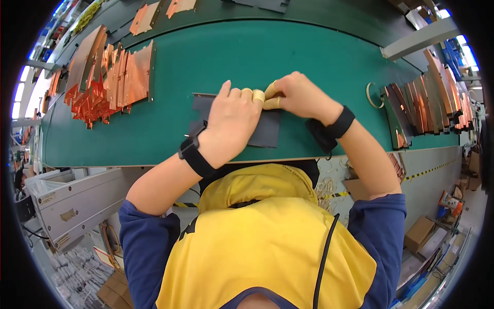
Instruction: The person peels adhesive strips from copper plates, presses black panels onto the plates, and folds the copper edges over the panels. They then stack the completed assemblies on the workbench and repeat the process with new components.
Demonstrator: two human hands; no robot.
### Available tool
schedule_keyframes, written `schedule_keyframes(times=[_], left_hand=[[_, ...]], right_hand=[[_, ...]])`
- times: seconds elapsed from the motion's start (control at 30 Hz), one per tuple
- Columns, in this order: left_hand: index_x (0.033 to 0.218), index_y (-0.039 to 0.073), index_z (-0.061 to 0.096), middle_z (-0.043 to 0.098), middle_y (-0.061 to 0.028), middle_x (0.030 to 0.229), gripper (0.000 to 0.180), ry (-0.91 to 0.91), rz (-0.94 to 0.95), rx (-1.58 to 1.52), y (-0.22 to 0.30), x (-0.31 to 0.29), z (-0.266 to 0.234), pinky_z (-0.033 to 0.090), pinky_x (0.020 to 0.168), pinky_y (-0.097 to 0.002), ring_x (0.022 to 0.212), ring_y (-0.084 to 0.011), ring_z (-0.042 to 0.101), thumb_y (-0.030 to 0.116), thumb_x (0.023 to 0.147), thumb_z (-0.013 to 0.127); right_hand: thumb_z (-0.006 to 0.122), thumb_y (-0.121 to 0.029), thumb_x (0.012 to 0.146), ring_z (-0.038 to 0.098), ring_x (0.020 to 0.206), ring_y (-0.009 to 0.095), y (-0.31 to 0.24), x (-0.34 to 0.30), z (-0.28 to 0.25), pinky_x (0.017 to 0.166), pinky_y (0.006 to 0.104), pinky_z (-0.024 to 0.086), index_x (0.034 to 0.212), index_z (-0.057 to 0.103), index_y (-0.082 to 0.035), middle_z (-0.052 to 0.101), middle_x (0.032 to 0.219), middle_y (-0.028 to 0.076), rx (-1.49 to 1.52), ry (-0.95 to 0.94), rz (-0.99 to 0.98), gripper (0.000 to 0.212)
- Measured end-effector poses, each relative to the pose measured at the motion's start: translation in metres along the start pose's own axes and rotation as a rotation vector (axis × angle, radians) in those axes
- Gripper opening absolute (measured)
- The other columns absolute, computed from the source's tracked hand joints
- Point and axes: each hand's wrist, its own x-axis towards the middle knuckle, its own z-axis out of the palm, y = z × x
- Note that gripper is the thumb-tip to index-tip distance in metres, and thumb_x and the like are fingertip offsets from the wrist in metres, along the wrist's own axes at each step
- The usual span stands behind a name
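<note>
A flat dark grey sheet piece [266, 133] lies on the green table close to its front edge. Across its middle rests my left hand [231, 116], with its fingers bent over the far edge and its little finger pointing away. Yellow finger cots cover some fingertips of both hands. My right hand [298, 95] meets the left at the sheet's far right part, its fingers closed in a pinch. What sits between those fingertips is hidden. Both wrists wear black bands, and a dark pad [320, 135] hangs by the right one.
Copper-coloured bent sheet parts [136, 74] stand in a row at the left. More copper and dark parts [419, 103] stand at the right, beside a cream tape ring [374, 96]. A grey metal arm [422, 38] juts over the far right of the green table [247, 51].
</note>
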Motion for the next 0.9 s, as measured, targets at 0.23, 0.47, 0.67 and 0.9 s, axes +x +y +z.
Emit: schedule_keyframes(times=[0.23,0.47,0.67,0.9], left_hand=[[0.089,0.004,0.063,0.060,-0.0101,0.083,0.015,-0.065,-0.032,-0.309,-0.005,0.028,0.000,0.045,0.084,-0.0387,0.087,-0.0244,0.061,0.010,0.075,0.063],[0.080,0.001,0.065,0.059,-0.0094,0.078,0.015,0.081,0.152,-0.189,0.014,0.040,-0.018,0.045,0.091,-0.0415,0.082,-0.0256,0.061,0.007,0.067,0.067],[0.087,-0.002,0.068,0.066,-0.0117,0.089,0.021,0.532,0.195,-0.148,0.040,-0.006,-0.061,0.040,0.102,-0.0554,0.085,-0.0269,0.067,0.003,0.067,0.064],[0.092,-0.004,0.066,0.067,-0.0157,0.097,0.017,0.465,0.155,-0.279,0.050,-0.036,-0.062,0.044,0.099,-0.0573,0.100,-0.0317,0.067,0.000,0.076,0.064]], right_hand=[[0.067,-0.006,0.077,0.064,0.070,0.023,0.040,-0.044,0.005,0.064,0.0336,0.051,0.106,0.069,-0.005,0.068,0.086,0.013,0.092,0.153,0.047,0.029],[0.067,-0.001,0.076,0.062,0.072,0.020,0.003,-0.073,0.008,0.061,0.0286,0.049,0.113,0.066,-0.006,0.065,0.092,0.009,-0.106,0.343,0.104,0.037],[0.072,-0.001,0.071,0.063,0.069,0.023,-0.038,-0.097,0.005,0.059,0.0301,0.051,0.102,0.070,-0.006,0.066,0.084,0.010,0.297,0.639,-0.098,0.031],[0.075,0.000,0.062,0.064,0.065,0.020,-0.053,-0.098,-0.002,0.053,0.0301,0.051,0.096,0.071,-0.005,0.067,0.081,0.006,0.157,0.514,-0.385,0.035]])
